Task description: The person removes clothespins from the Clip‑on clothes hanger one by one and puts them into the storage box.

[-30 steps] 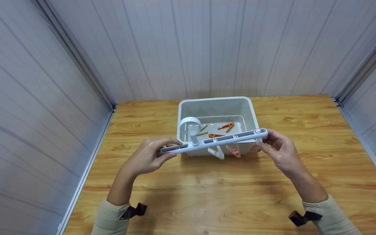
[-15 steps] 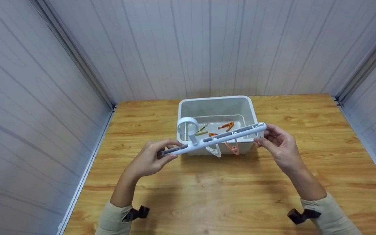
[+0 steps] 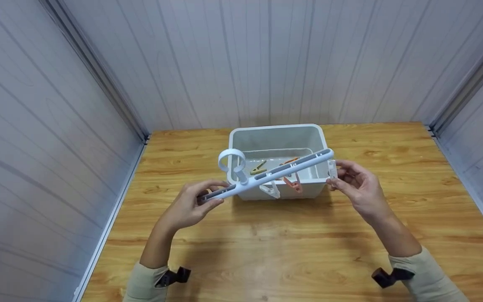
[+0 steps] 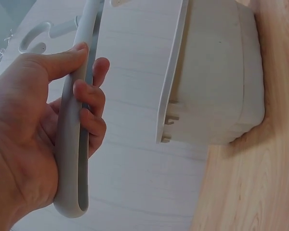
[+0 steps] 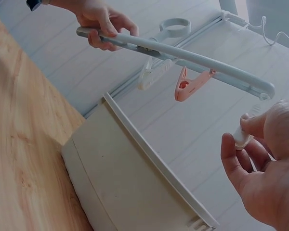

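My left hand (image 3: pixel 188 205) grips the left end of a white clip hanger (image 3: pixel 283 171), fingers and thumb round the bar. The hanger is held slanted in front of a bin, its right end higher in the head view, its ring-shaped hook (image 3: pixel 232 151) standing up. A white clothespin (image 3: pixel 271 191) and a pink clothespin (image 3: pixel 295 186) hang beneath the bar. Near the bar's right end, my right hand (image 3: pixel 359 188) pinches another white clothespin (image 5: pixel 243 136) between thumb and fingers. Whether that clothespin is attached to the bar, I cannot tell.
A pale grey bin (image 3: pixel 278 127) stands on the wooden table (image 3: pixel 266 251) behind the hanger. Inside it lie a yellow clothespin (image 3: pixel 258 171) and an orange one (image 3: pixel 290 160), partly covered by the bar. Panel walls (image 3: pixel 241 63) enclose the table at the back and sides.
The hanger's right end has swung up and to the left, steepening its slant. The pink and white clothespins moved with it. My right hand has stayed nearly in place.
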`<action>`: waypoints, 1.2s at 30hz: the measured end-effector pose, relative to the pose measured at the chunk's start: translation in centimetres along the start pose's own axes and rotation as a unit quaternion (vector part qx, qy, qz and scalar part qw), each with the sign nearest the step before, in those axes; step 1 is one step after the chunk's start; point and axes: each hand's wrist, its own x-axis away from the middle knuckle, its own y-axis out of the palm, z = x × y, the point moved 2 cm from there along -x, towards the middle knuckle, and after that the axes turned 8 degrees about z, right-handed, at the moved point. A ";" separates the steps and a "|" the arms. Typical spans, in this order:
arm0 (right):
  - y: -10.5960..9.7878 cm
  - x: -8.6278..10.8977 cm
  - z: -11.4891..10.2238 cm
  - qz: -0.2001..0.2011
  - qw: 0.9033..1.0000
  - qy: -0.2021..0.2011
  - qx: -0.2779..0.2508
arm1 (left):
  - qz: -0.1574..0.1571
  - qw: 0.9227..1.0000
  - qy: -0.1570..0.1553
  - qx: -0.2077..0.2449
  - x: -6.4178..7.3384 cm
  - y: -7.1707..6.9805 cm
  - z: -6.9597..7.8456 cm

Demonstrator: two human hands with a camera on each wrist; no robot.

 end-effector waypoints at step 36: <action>0.2 -9.5 0.5 -0.096 0.966 0.013 0.242 | 0.106 0.993 -0.058 0.016 4.6 -3.2 -3.6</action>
